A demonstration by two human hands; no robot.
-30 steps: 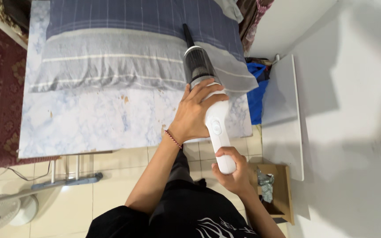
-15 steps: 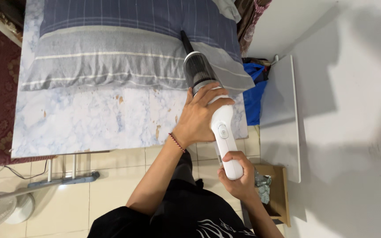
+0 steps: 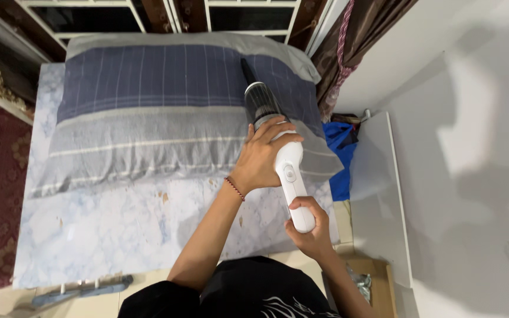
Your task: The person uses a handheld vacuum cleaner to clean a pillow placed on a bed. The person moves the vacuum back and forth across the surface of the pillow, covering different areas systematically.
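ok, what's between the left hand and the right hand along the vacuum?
Head view: only a bare stretch of the white handheld vacuum body, with its oval button, lies between the left hand near the dust cup and the right hand at the handle end.

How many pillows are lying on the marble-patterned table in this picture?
1. The striped blue and grey pillow lies across the far half of the table. The handheld vacuum, held by the left hand and right hand, rests on it.

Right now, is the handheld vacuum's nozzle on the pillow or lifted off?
On it, apparently: the handheld vacuum slants down, its dark nozzle tip meeting the striped pillow. Left hand grips the body, right hand the handle.
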